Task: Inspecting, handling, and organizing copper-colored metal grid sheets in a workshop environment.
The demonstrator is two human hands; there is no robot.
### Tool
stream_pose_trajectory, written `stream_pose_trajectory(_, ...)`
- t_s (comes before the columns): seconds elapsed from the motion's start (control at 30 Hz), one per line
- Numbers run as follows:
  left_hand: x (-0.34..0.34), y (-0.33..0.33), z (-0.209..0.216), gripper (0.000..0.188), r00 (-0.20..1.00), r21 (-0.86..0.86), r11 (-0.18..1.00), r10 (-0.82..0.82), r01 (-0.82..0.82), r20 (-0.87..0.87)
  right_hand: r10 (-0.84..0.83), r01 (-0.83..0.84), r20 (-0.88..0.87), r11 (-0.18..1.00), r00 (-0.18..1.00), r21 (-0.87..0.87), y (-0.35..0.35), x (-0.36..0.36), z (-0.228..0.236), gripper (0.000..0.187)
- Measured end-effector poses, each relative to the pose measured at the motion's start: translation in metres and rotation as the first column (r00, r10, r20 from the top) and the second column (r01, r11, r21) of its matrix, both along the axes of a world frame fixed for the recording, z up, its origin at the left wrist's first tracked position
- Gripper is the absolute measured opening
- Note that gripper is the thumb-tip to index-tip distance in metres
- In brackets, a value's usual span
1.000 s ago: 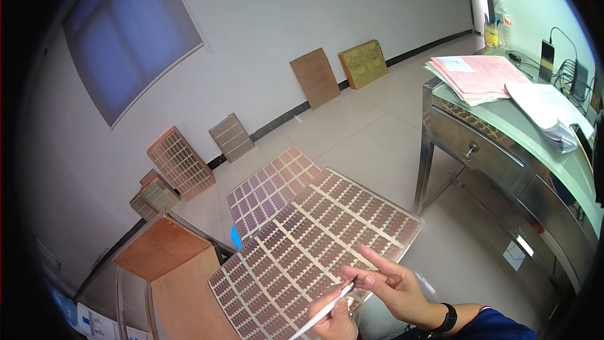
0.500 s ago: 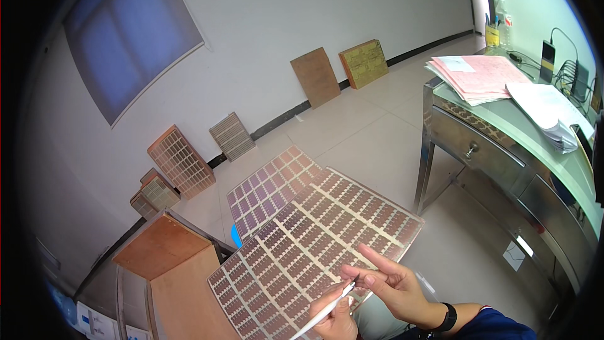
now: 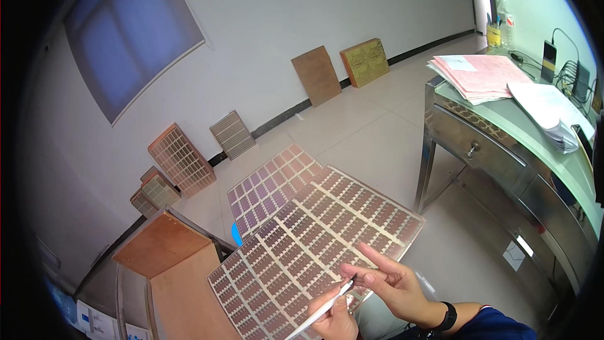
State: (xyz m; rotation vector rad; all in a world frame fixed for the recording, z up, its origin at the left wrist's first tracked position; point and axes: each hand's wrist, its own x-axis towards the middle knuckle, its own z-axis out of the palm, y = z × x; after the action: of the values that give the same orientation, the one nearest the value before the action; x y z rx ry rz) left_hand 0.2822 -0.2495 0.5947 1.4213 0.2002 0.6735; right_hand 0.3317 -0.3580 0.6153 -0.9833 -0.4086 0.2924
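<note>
In my left hand [image 3: 335,322] is a slim white pen-like tool [image 3: 322,312], gripped between thumb and fingers, its dark tip pointing up and to the right. That tip meets the fingers of my right hand [image 3: 397,286], which has its index finger stretched out and thumb apart; whether it touches the tip is unclear. A dark watch is on the right wrist. Beneath both hands lies a large reddish-brown panel [image 3: 302,249] with rows of small toothed cutouts between pale strips, tilted in front of me. My knees show partly under its near edge.
Behind the panel is a similar, smaller one [image 3: 267,189]. A wooden chair [image 3: 182,289] stands at left. On the right, a glass-topped metal desk [image 3: 478,145] carries pink papers [image 3: 481,75], white sheets and cables. Several boards [image 3: 182,160] lean against the far wall.
The white tool's rear end has shifted slightly left and its tip a little up. My right hand stays nearly in place.
</note>
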Motion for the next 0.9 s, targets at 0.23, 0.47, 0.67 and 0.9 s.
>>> stream_pose_trajectory(0.23,-0.0003,-0.0004,0.0012,0.017,1.0,0.003,1.0,0.01,-0.01,0.005,-0.002,0.002,-0.001,1.0,1.0,-0.004,-0.0002,-0.0009,0.002,0.053)
stream_pose_trajectory(0.47,0.0,-0.0003,0.0003,0.017,1.0,-0.001,1.0,-0.015,0.015,0.014,-0.022,0.022,-0.001,0.999,1.0,-0.03,-0.0001,-0.0015,0.0018,0.053)
stream_pose_trajectory(0.67,-0.001,0.0001,-0.0014,0.019,1.0,0.009,1.0,-0.016,0.016,0.02,-0.005,0.004,-0.011,1.0,1.0,-0.017,-0.0004,-0.0018,0.002,0.053)
stream_pose_trajectory(0.9,-0.0008,-0.0001,-0.0024,0.02,0.999,-0.002,1.0,-0.019,0.019,0.04,-0.006,0.006,-0.003,1.0,1.0,-0.024,-0.0001,-0.0019,0.0007,0.053)
